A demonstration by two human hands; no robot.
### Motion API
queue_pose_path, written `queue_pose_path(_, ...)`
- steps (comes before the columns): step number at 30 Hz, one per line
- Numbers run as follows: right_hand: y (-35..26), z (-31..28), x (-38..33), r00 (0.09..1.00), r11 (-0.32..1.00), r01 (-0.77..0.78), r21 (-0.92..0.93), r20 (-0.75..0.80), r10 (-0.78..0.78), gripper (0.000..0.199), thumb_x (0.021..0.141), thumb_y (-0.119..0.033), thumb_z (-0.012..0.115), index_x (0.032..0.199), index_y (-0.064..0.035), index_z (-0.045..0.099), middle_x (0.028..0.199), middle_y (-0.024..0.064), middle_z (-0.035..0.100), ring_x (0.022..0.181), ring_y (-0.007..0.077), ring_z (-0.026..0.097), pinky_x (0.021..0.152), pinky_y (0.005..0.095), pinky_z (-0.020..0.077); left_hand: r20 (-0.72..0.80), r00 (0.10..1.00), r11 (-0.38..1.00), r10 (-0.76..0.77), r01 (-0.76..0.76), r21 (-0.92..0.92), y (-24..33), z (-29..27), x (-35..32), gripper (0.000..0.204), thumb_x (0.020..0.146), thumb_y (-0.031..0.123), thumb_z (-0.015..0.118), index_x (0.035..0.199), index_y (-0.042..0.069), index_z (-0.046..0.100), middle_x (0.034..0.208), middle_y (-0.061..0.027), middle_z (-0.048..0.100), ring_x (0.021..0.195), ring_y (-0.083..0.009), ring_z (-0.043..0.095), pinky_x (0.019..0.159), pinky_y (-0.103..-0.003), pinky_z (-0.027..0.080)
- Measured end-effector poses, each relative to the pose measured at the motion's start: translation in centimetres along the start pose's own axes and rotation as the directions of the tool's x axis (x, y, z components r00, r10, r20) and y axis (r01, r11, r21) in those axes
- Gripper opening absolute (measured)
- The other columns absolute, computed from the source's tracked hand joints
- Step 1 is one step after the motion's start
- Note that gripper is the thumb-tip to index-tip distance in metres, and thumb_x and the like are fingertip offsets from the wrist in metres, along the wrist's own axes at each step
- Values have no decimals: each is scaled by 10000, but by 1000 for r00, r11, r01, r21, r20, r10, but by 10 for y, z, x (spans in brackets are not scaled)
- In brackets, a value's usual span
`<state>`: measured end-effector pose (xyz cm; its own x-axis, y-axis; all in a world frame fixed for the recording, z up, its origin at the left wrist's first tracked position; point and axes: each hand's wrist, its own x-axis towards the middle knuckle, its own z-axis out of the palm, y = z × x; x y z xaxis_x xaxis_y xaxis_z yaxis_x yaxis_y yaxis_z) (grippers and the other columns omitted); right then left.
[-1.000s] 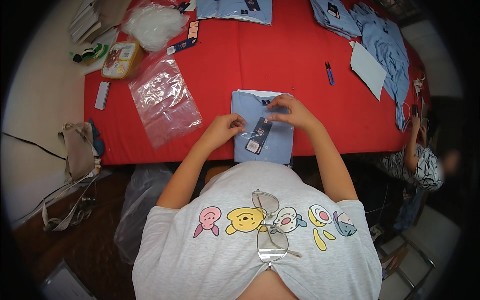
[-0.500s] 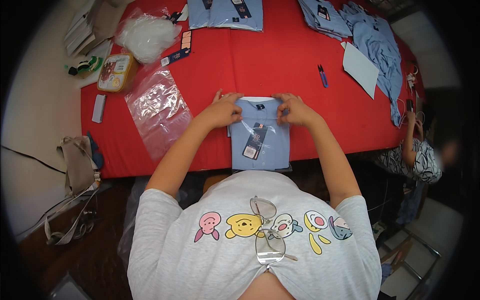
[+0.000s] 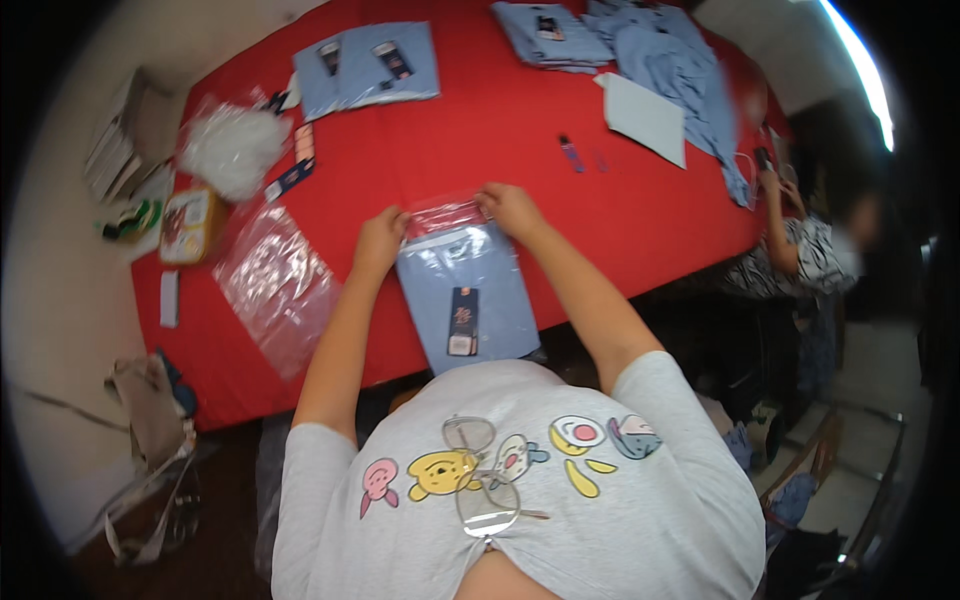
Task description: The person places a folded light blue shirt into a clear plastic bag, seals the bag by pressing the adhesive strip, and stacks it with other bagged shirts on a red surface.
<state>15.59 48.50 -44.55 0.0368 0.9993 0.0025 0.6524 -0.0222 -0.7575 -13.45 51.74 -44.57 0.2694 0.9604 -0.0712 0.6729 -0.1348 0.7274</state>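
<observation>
A folded light blue shirt [image 3: 470, 270] with a dark hang tag [image 3: 463, 322] lies inside a clear plastic bag [image 3: 445, 213] at the table's near edge. The bag's far end stretches past the shirt's top as a see-through strip. At that end's left corner, my left hand [image 3: 380, 240] pinches the plastic. My right hand [image 3: 510, 210] grips the right corner in the same way. Both forearms reach up on either side of the shirt.
Left on the red table [image 3: 370, 160] are an empty plastic bag [image 3: 275, 280], crumpled plastic [image 3: 232, 148] and a yellow tub [image 3: 188, 226]. Bagged shirts [image 3: 365, 70], folded shirts [image 3: 550, 38], white card [image 3: 645, 118] and thread snips [image 3: 571, 153] lie farther off. Another person [image 3: 800, 250] is at right.
My hands have gone from pressing along the shirt's top edge to holding the bag's corners, the plastic drawn out beyond the shirt. The view has shifted and tilted.
</observation>
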Motion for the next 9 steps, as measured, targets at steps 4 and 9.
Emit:
queue_pose_path(4,30,8,-7,975,951,-192,244,-62,213,245,962,-268,714,1067,-60,791,1026,191,780,972,336,758,869,444,578,-93,990,993,104,-108,-38,16,0,-12,306,1055,237,625,970,-51,685,1001,-213,702,854,-336,697,779,-450,541)
queue_pose_path(9,47,13,-7,978,958,-206,197,43,202,241,846,-265,840,1024,-103,833,1070,146,812,1035,254,772,977,415,572,155,987,860,39,45,-508,-84,34,15,199,1090,217,626,1099,100,786,988,-95,764,885,-235,705,810,-358,557)
